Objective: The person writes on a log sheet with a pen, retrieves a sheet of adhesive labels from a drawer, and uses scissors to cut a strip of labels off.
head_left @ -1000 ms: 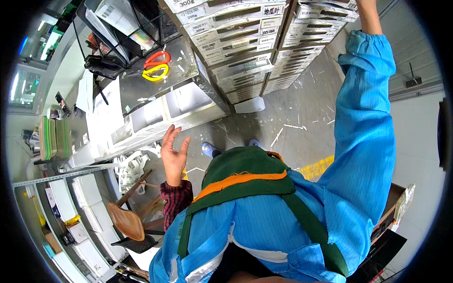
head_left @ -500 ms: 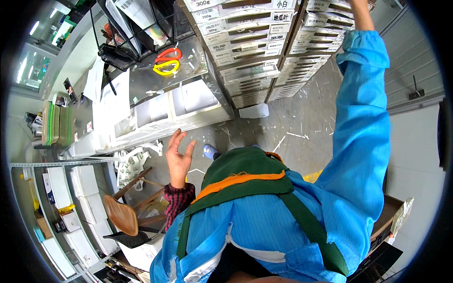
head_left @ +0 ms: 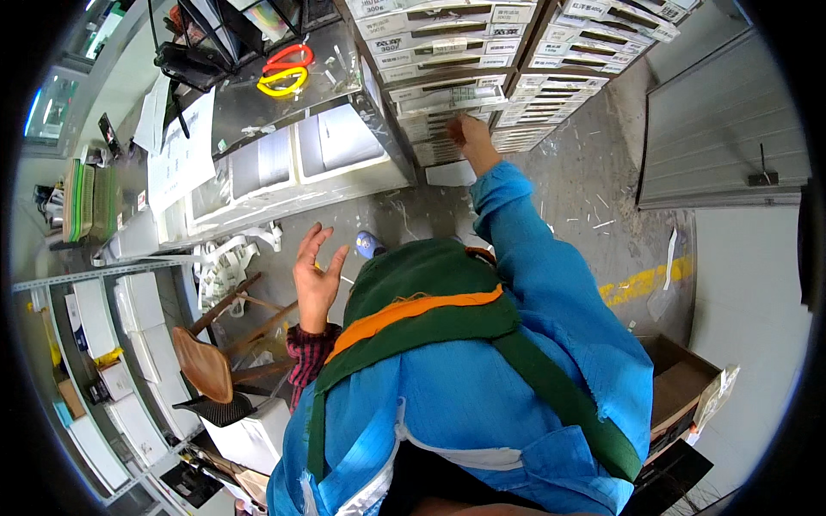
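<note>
My left hand (head_left: 316,273) hovers in front of the counter with its fingers apart and nothing in it. My right hand (head_left: 472,142) reaches down to the left column of a tall drawer cabinet (head_left: 447,45), just below a drawer (head_left: 451,98) that stands out further than those around it. In that drawer lies pale printed material. The right fingertips are dark and blurred against the lower drawer fronts, so their grip is hidden. White labels cover the drawer fronts.
On the metal counter lie red-handled scissors (head_left: 288,57), yellow-handled scissors (head_left: 282,82) and paper sheets (head_left: 182,146). White bins (head_left: 340,138) sit along its front. A wooden stool (head_left: 202,363) stands at left; at right is an open cardboard box (head_left: 675,378). Paper scraps litter the floor.
My right hand has come down and left from the top of the right drawer column to the lower left column. An upper right drawer now juts out. The left hand stays open.
</note>
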Demonstrator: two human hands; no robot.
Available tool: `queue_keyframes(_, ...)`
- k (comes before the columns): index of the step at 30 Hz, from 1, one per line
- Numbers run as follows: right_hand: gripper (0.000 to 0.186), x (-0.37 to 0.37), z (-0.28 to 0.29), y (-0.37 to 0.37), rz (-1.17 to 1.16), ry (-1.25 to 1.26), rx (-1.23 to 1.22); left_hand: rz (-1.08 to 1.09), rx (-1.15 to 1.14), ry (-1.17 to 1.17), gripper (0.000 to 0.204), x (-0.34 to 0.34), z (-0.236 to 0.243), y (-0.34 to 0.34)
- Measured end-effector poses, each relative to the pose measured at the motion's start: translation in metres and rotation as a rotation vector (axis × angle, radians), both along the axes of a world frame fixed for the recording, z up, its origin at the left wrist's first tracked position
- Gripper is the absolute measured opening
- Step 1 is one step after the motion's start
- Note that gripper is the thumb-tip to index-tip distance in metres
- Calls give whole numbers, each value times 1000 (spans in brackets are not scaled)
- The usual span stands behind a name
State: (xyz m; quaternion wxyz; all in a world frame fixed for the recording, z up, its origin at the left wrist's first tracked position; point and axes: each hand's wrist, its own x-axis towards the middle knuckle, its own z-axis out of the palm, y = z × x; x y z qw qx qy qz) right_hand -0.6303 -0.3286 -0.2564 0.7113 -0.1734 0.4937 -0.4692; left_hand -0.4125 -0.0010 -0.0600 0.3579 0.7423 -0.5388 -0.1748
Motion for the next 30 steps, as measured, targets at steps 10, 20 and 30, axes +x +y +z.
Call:
queue_keyframes(10,15,30,-50,-33,76,-145,116,120,66,71,38,-5,-23,35)
queue_keyframes(20,13,37,-29,-59,61,-343,66,48,156,27,40,-22,-23,26)
queue_keyframes(30,9,25,-9,-57,200,-162,-154,46,157,24,39,-33,-24,25)
